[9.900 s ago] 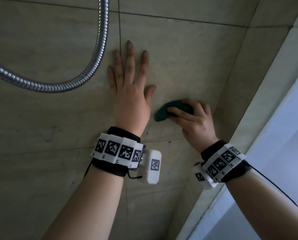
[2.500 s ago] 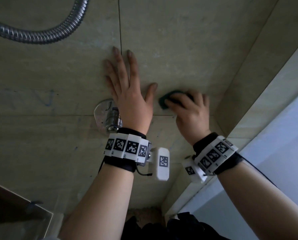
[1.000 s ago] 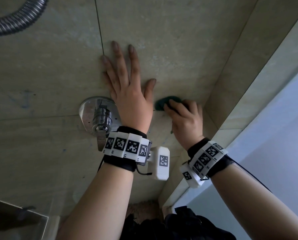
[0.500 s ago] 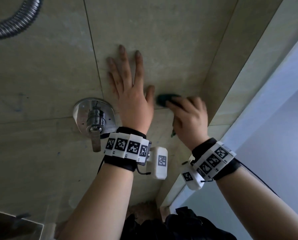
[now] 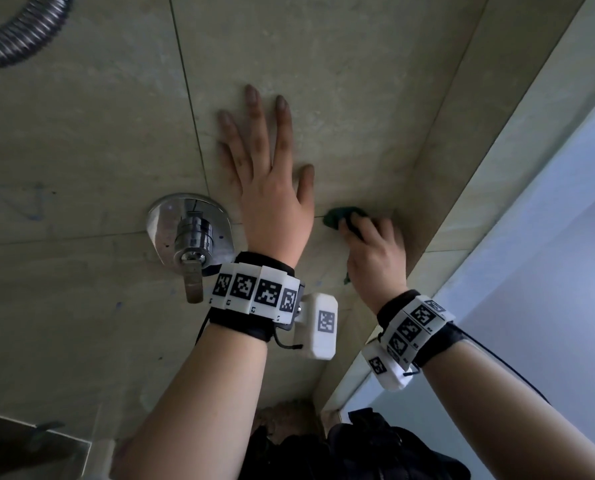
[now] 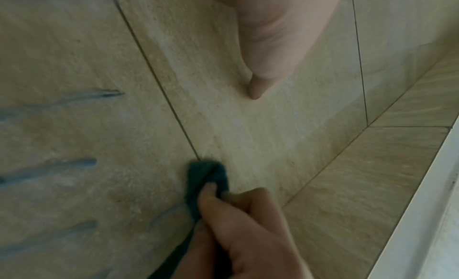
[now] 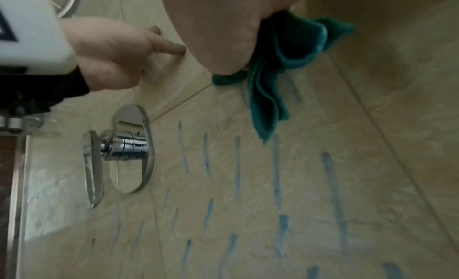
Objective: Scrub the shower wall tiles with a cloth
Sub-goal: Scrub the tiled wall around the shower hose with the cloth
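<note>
Beige shower wall tiles [image 5: 341, 57] fill nearly the whole scene, crossed by thin dark grout lines and meeting a side wall at an inner corner on the right. Pale blue streaks [image 7: 278, 171] run in rows over the tiles below and beside the fitting; in the head view they are barely visible. A ribbed metal shower hose [image 5: 15, 36] curves across the upper left corner. Lower down, a chrome mixer valve [image 5: 193, 233] stands out from its round wall plate, its lever hanging downward.

A person's left hand [image 5: 271, 188] lies flat on the wall just right of the valve, fingers straight and spread apart, thumb stretched toward the right, holding nothing. Its wrist carries a black band with white marker blocks and a small white camera box.

The right hand [image 5: 375, 258] works close to the corner, just beside the left thumb, fingers curled tight around a dark teal cloth [image 5: 341, 218]. The bunched front of the cloth is pressed on the tile at a horizontal grout line, poking out past the knuckles. In the right wrist view a loose folded tail of the cloth [image 7: 270, 98] hangs below the palm, near the wall; whether it touches the tile cannot be told. The left wrist view shows the thumb and forefinger pinching the wad against the wall.
</note>
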